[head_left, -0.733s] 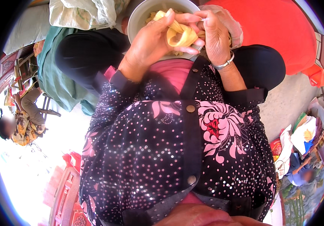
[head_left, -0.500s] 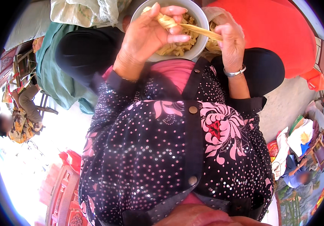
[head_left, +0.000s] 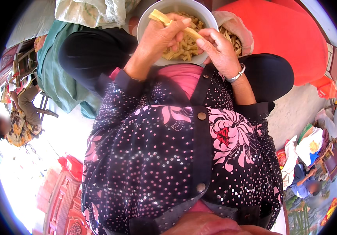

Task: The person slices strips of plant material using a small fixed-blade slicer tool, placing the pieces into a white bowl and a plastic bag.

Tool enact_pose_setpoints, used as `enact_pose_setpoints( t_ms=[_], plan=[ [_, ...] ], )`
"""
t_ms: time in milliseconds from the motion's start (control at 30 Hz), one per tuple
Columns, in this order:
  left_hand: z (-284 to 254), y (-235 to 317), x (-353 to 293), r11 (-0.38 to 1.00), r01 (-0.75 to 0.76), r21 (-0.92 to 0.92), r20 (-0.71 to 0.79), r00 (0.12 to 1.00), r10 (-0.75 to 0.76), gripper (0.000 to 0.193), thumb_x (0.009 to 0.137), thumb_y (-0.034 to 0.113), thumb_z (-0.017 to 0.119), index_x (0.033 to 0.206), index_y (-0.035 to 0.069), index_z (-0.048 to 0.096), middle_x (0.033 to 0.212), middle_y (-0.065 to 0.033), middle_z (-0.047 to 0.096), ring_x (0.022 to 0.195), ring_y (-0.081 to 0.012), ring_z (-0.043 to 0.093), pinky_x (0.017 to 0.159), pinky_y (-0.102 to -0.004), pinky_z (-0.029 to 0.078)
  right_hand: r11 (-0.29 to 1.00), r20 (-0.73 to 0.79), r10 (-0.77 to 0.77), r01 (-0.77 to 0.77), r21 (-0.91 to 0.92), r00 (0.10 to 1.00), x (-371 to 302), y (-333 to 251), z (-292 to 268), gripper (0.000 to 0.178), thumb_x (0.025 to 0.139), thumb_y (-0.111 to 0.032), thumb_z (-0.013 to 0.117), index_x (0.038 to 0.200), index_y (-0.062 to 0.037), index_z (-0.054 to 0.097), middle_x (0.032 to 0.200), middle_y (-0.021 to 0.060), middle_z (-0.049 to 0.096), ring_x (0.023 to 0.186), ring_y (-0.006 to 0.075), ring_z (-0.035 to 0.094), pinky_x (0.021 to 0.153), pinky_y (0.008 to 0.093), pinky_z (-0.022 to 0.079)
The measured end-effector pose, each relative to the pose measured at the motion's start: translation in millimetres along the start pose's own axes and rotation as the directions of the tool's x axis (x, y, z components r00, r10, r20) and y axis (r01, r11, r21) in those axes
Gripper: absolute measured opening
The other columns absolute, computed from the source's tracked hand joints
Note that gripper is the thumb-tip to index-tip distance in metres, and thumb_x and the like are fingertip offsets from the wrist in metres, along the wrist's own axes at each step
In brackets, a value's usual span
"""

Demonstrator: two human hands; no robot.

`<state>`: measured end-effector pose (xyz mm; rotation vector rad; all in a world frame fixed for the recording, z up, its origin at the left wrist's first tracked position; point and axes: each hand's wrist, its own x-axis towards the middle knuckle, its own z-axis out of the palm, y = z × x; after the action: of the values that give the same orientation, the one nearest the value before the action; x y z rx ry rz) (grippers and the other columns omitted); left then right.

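Upper centre: a round white bowl [head_left: 207, 16] is already part-filled with yellow pieces [head_left: 181, 53]; one flat, pale-yellow strip [head_left: 192, 33], not yet released, is gripped by left hand [head_left: 158, 38] and right hand [head_left: 221, 54].

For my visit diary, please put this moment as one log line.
Left hand: holds long yellowish strip | Right hand: pinches its end | Under hands: round white bowl of yellow pieces | Beside bowl: pale open sack

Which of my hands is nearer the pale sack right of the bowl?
Right. The right hand is just beside the sack; the left hand is farther left, partly over the bowl.
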<state>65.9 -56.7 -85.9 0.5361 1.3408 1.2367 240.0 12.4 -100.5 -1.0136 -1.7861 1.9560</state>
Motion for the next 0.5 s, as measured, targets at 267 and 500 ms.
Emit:
enact_pose_setpoints(
  t_ms=[267,500],
  plan=[
    [-17,26,-3,0.949,-0.099,-0.3,-0.12,0.991,0.066,0.013,0.088,0.015,0.059,0.083,0.004,0.058,0.054,0.0076,0.029,0.045,-0.0031,0.025,0.043,-0.0208,0.027,0.924,0.066,-0.296,0.303,-0.232,0.953,8,-30,-4,0.027,0.092,-0.023,0.054,0.075,-0.0013,0.058,0.06,0.0071,0.051,0.055,0.014,0.048,0.055,0.0274,0.041],
    [-10,81,23,0.939,-0.31,-0.151,-0.167,0.944,0.285,0.017,0.088,0.017,0.06,0.086,0.0,0.061,0.058,0.0039,0.038,0.05,-0.0046,0.033,0.048,-0.0228,0.034,0.61,0.039,-0.572,0.457,-0.647,0.819,57,-81,-38,0.024,0.09,-0.029,0.055,0.079,-0.0081,0.058,0.062,0.0118,0.056,0.056,0.0313,0.056,0.049,0.0373,0.041]
  ],
)
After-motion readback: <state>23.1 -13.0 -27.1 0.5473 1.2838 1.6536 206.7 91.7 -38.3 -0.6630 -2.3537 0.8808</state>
